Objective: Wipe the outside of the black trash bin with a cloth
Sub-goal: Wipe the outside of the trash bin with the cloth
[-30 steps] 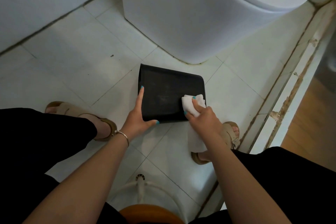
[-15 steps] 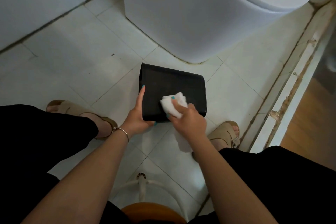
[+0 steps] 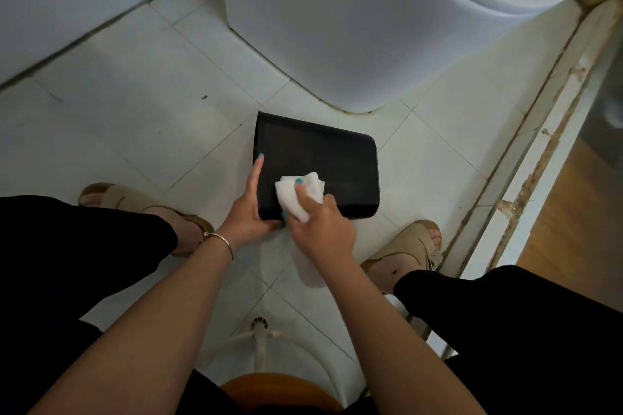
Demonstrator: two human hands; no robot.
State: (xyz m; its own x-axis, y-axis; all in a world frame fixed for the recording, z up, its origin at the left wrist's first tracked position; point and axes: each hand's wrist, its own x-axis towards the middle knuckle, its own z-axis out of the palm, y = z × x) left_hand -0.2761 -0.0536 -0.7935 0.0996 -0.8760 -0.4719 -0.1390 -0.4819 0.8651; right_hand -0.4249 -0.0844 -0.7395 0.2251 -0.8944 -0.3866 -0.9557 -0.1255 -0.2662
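The black trash bin [image 3: 323, 158] lies on its side on the white tiled floor, just in front of the toilet. My left hand [image 3: 247, 209] holds its near left corner, index finger straight along the left edge and thumb under the near edge. My right hand [image 3: 320, 229] grips a white cloth [image 3: 296, 194] and presses it on the bin's upper face near the left corner. A loose end of the cloth hangs below my right wrist.
A white toilet [image 3: 354, 27] stands right behind the bin. A raised door sill [image 3: 526, 178] runs along the right with wooden floor beyond. My sandalled feet [image 3: 414, 246] flank the bin. A white stool frame [image 3: 259, 340] with an orange seat is beneath me.
My right hand has slid the cloth leftwards across the bin's face, from the right corner to beside my left hand. The left hand and the bin stayed put.
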